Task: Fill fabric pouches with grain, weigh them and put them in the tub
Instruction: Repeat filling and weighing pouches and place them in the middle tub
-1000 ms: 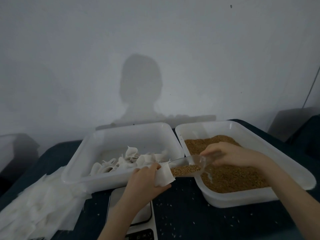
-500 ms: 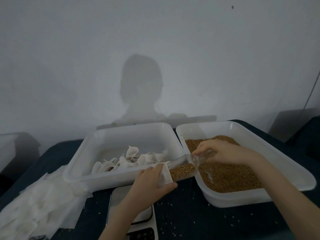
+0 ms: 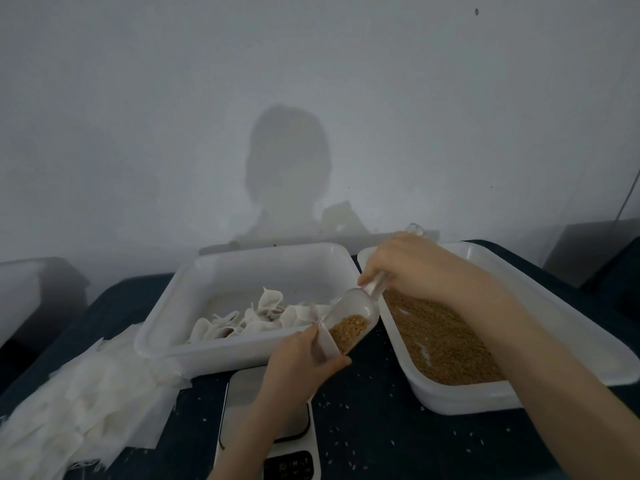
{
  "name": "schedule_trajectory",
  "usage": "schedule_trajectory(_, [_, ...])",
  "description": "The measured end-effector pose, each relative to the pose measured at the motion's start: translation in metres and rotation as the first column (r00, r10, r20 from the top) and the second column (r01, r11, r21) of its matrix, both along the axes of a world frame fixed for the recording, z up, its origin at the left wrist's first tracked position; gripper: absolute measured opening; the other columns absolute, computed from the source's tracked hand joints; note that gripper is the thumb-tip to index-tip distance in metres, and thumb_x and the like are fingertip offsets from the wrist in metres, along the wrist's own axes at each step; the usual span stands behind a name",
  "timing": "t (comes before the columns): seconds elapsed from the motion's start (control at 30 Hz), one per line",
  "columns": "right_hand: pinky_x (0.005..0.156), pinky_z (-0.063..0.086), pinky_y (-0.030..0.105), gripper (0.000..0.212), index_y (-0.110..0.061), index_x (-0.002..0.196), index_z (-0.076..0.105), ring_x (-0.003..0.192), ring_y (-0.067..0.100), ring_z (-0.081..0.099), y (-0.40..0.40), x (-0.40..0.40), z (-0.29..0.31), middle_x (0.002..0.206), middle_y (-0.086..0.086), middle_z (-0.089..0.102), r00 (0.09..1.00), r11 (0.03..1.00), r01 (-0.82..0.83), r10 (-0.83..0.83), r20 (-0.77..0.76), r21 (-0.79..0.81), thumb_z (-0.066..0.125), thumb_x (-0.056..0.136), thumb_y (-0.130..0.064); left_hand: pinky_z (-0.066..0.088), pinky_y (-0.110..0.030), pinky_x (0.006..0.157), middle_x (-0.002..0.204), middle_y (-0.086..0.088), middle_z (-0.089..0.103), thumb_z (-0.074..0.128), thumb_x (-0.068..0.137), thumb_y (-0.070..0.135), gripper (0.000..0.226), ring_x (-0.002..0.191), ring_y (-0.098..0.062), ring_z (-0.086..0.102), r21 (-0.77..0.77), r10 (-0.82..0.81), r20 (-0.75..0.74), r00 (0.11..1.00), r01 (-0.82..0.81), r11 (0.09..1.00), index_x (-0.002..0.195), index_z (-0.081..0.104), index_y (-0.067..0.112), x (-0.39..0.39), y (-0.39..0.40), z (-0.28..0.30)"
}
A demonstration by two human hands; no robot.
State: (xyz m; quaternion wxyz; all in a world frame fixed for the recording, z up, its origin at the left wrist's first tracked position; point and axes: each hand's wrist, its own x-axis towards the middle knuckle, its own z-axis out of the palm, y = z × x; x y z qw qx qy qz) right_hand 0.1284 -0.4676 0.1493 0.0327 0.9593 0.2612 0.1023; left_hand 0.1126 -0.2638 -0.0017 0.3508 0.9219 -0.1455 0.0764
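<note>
Grain (image 3: 347, 330) sits in the lower end of a clear scoop (image 3: 356, 311), which is tilted steeply down toward the left, its mouth inside the open top of a white pouch (image 3: 326, 342). The right hand (image 3: 414, 266) grips the scoop's handle from above, fingers curled round it, wrist raised, and the forearm runs back to the lower right across the grain tub (image 3: 568, 337). The left hand (image 3: 300, 363) comes up from the bottom edge with its forearm over the scale (image 3: 268, 415); its fingers and thumb pinch the pouch, holding its mouth up against the scoop's lip. Pouch and scoop meet just above the gap between the two tubs, in front of the scale.

The grain tub, on the right, holds a brown layer of grain. The left tub (image 3: 173, 323) holds a loose heap of filled pouches (image 3: 263, 311) toward its near side. The scale stands on the dark tabletop (image 3: 398, 441) just in front of the left tub, its buttons at the near edge. A pile of flat white fabric (image 3: 79, 407) lies at the left, touching the left tub's corner. Stray grains dot the tabletop around the scale.
</note>
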Motion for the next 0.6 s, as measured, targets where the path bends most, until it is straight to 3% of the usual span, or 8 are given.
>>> schedule_trajectory(0.1, [0.082,0.037,0.026,0.057,-0.037,0.126,0.06,0.11,0.02,0.047,0.011,0.001,0.008,0.115,-0.001,0.065,0.998,0.999,-0.011,0.014,0.056,-0.045,0.054,0.088,0.005,0.048,-0.027,0.064,0.081,0.011,0.06,0.066,0.069,0.064,0.042,0.074,-0.006,0.055,-0.032,0.036,0.031,0.999,-0.035,0.999,0.086,0.053,0.027,0.0,0.0,-0.001])
schedule_trajectory(0.23, [0.079,0.029,0.024,0.056,-0.035,0.129,0.058,0.113,0.019,0.043,0.018,0.002,0.015,0.12,0.002,0.06,1.0,0.998,0.007,-0.006,0.007,-0.064,0.054,0.089,0.004,0.038,-0.022,0.058,0.074,0.012,0.056,0.065,0.069,0.063,0.036,0.067,-0.004,0.051,-0.047,0.04,0.022,0.999,-0.039,0.998,0.076,0.045,0.033,0.001,0.001,0.001])
schedule_trajectory(0.33, [0.085,0.037,0.029,0.064,-0.036,0.127,0.059,0.114,0.019,0.041,0.017,0.003,0.015,0.12,0.0,0.06,1.0,0.998,0.025,-0.025,-0.004,-0.058,0.052,0.086,0.011,0.034,-0.02,0.056,0.071,0.014,0.053,0.065,0.07,0.061,0.035,0.064,-0.001,0.049,-0.058,0.042,0.003,0.999,-0.041,0.997,0.075,0.044,0.033,0.003,0.002,0.003])
schedule_trajectory(0.47, [0.098,0.04,0.038,0.056,-0.038,0.125,0.06,0.118,0.02,0.041,0.013,0.005,0.017,0.124,-0.003,0.059,0.999,0.997,0.044,-0.046,-0.029,-0.067,0.056,0.089,0.005,0.047,-0.026,0.063,0.079,0.012,0.059,0.066,0.073,0.059,0.037,0.073,-0.004,0.055,-0.048,0.041,-0.001,0.999,-0.041,0.998,0.087,0.052,0.027,0.007,0.0,0.008])
schedule_trajectory(0.6, [0.097,0.04,0.036,0.057,-0.038,0.124,0.061,0.118,0.021,0.042,0.007,0.004,0.019,0.122,-0.001,0.059,0.998,0.996,0.059,-0.06,-0.021,-0.062,0.056,0.088,0.006,0.051,-0.032,0.071,0.086,0.01,0.061,0.065,0.075,0.06,0.041,0.079,-0.007,0.057,-0.05,0.042,0.0,0.999,-0.042,0.998,0.095,0.054,0.025,0.008,-0.008,0.01])
